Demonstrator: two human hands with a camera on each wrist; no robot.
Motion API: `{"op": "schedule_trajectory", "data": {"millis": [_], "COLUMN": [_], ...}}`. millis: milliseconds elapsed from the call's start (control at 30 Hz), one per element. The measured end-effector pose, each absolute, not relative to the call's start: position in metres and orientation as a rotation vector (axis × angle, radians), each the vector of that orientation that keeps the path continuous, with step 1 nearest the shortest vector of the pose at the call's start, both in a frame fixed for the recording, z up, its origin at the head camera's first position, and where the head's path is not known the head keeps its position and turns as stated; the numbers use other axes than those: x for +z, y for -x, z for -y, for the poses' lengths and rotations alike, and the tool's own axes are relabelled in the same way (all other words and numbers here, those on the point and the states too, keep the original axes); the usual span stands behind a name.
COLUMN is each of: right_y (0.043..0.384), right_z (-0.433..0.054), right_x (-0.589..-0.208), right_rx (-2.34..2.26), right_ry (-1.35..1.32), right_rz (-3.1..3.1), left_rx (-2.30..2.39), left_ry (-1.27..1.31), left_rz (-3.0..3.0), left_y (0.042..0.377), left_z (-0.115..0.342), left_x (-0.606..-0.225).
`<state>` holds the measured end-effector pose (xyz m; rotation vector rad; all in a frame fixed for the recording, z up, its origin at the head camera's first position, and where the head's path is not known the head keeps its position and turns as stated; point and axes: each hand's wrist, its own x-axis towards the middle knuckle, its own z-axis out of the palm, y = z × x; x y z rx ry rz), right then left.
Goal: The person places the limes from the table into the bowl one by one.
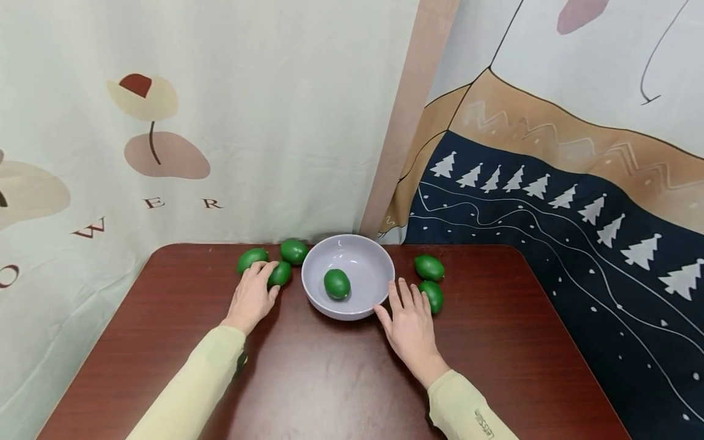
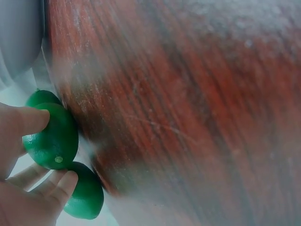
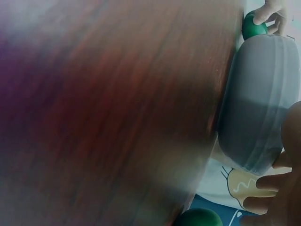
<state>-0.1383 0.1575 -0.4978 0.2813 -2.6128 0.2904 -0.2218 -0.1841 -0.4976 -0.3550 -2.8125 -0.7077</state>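
My left hand [image 1: 254, 299] pinches a green lime [image 1: 280, 274] between thumb and fingers, left of the bowl; in the left wrist view the thumb presses on this lime [image 2: 54, 136]. Its fingertips also lie against a second lime [image 1: 252, 258]. A third lime [image 1: 294, 251] sits behind, near the bowl. The pale lavender bowl [image 1: 376, 260] has one lime [image 1: 337, 284] inside. My right hand [image 1: 410, 330] has its fingers spread straight, close by the bowl's right side; whether it touches the rim I cannot tell. Partly behind its fingers is a lime [image 1: 432, 297].
Another lime [image 1: 429, 267] lies at the right, farther back on the dark red-brown wooden table [image 1: 330, 379]. A pale printed curtain [image 1: 275, 122] hangs right behind the table's back edge. A navy cloth with white trees [image 1: 511, 214] hangs at the right.
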Motion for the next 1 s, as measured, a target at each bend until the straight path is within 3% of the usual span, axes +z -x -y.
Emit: {"op": "schedule_trajectory", "data": {"millis": [1000], "right_y": [0.1378], "right_z": [-0.1650], "right_x": [-0.4981], "right_rx": [0.304], "right_ry": [-0.331], "right_rz": [2.651], "left_rx": [-0.731], "left_ry": [0.369], "left_rz": [2.776], "left_y": [0.2203], "left_z": [0.1872], "left_x": [-0.4994]}}
